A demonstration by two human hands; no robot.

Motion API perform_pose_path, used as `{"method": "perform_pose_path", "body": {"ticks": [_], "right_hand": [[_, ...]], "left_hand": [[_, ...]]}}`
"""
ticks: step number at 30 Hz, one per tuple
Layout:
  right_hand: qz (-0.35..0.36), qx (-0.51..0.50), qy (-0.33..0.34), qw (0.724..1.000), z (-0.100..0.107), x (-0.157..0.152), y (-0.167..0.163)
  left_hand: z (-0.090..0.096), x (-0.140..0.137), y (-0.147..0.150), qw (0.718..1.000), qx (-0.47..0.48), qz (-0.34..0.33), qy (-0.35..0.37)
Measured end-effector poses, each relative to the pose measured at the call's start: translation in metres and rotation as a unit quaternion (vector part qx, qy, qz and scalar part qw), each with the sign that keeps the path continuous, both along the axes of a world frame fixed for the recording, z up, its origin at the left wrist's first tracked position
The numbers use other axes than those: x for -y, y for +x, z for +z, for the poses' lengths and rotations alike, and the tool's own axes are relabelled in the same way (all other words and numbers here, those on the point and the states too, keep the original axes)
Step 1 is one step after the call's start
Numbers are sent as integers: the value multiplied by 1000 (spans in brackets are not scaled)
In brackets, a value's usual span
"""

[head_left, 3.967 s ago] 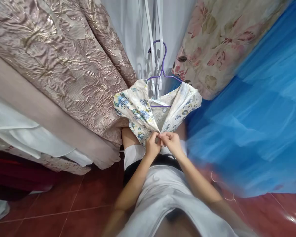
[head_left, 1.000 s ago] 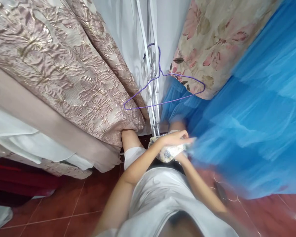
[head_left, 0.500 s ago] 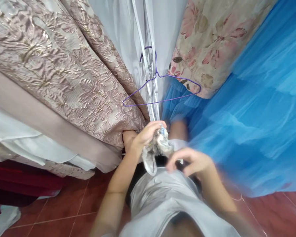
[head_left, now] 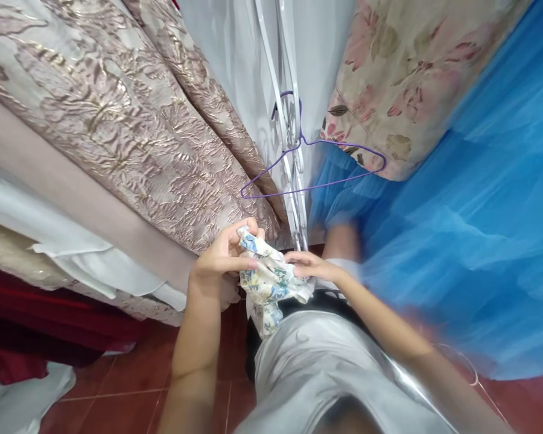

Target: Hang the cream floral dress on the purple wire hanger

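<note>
Now the left hand [head_left: 221, 256] pinches the crumpled, white, blue-flowered cloth garment [head_left: 271, 282] on the near side of the thin, purple, triangular hanger [head_left: 301, 138]; the right hand [head_left: 315, 266] touches its right edge, grip unclear. Light fingertips should ease folds apart without straining seams.

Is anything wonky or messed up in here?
Yes, the hanger looks wonky: it tilts, with the end on the picture's left lower than the other. The floral top looks crumpled too, bunched up between the left hand and right hand. I see nothing spilled.
</note>
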State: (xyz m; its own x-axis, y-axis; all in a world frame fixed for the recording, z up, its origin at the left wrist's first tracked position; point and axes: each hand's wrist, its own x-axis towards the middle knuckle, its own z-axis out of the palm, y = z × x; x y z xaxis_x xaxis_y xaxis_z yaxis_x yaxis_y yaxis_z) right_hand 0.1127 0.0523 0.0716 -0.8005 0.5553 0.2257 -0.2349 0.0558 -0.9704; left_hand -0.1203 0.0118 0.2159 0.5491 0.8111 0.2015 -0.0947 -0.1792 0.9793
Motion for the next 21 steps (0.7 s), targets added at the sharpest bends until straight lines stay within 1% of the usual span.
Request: {"method": "perform_pose_path", "body": {"ticks": [2,3,5,7,8,9,11,13,15,18,20,21], "right_hand": [[27,3,24,999,12,0,-3],[28,4,53,998,19,-1,-6],[-11,-6,134,991,34,-5,-15],[-73,-19,215,974,44,-9,-22],[-90,-16,242,966,47,-11,-24],[-91,-6,256,962,48,-12,-26],[-56,29,252,966,46,-12,-25],[-22,56,237,970,44,-12,-20],[-26,78,251,965,44,-13,-10],[-74,142,308,938,55,-21,16],[-119,206,338,911,67,-28,39],[-143,236,351,895,74,-30,52]], "left_hand": [[3,0,-4,993,-90,40,72],[4,-1,-4,981,-142,65,114],[4,-2,-2,945,-235,110,197],[3,-2,0,913,-285,124,264],[2,0,-1,905,-287,120,290],[1,1,-2,901,-279,115,311],[2,3,-7,896,-251,121,345],[4,2,-15,891,-231,142,364],[6,-5,-26,890,-206,164,372],[5,-26,-46,903,-122,202,359],[2,-44,-63,908,-66,246,332],[1,-54,-72,907,-64,267,319]]}}
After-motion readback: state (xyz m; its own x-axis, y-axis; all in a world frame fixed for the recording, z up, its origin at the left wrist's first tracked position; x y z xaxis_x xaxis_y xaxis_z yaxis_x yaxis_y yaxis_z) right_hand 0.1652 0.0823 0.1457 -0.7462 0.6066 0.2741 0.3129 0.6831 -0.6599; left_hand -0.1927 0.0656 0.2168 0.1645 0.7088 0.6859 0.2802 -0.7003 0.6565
